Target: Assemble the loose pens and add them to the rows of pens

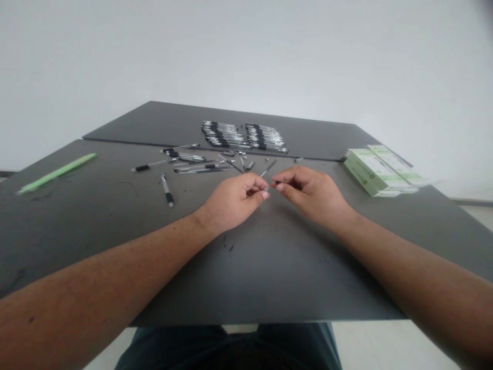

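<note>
My left hand (239, 199) is closed in a pinch above the table, with a small pale end showing at its fingertips; most of what it grips is hidden. Close beside it, my right hand (314, 192) pinches a small black piece (278, 182) between thumb and forefinger. The fingertips of both hands almost meet. Just beyond them a thin pen refill (268, 168) slants across the table. Loose pen parts (231, 154), among them refills and small caps, are scattered behind my left hand. A clear pen with a black grip (167, 190) lies to the left.
Two rows of pens, a left one (225, 134) and a right one (265, 137), lie at the back of the dark table (262, 277). Several more pens (187, 156) are left of centre. A green stick-like object (57, 173) lies far left; green-and-white boxes (375, 172) stand right.
</note>
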The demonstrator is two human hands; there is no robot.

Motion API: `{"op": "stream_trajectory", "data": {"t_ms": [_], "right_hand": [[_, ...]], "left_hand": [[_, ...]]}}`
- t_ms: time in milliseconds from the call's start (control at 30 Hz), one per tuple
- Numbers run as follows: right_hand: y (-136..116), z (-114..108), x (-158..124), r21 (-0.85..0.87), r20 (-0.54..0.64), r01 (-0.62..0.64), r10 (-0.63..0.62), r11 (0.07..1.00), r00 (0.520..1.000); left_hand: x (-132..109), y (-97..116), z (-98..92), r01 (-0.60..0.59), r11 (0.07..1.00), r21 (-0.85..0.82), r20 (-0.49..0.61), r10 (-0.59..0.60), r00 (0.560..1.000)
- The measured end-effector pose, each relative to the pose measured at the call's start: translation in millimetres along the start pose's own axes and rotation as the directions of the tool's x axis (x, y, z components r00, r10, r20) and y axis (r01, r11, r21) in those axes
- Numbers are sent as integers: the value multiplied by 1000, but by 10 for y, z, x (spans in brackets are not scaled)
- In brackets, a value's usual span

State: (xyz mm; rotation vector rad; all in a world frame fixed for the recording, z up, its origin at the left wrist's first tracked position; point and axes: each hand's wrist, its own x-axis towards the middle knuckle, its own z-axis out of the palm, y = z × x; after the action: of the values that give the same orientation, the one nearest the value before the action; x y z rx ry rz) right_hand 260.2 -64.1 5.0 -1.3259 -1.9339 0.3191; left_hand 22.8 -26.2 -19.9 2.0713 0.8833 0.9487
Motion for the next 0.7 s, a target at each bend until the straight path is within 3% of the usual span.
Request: {"op": "stream_trajectory", "data": {"t_ms": [167, 367, 700], "right_hand": [[-7, 10, 7, 53, 8, 73, -73, 996, 997], [-8, 25, 15, 142, -46, -37, 44, 989, 998], [-47, 70, -15, 314, 47, -90, 79, 945, 996]], "left_hand": [[-1, -8, -4, -33, 999, -11, -3, 33, 999], [22, 23, -21, -69, 997, -20, 7, 70, 998], [43, -8, -1, 66, 989, -130, 64, -58, 996]]}}
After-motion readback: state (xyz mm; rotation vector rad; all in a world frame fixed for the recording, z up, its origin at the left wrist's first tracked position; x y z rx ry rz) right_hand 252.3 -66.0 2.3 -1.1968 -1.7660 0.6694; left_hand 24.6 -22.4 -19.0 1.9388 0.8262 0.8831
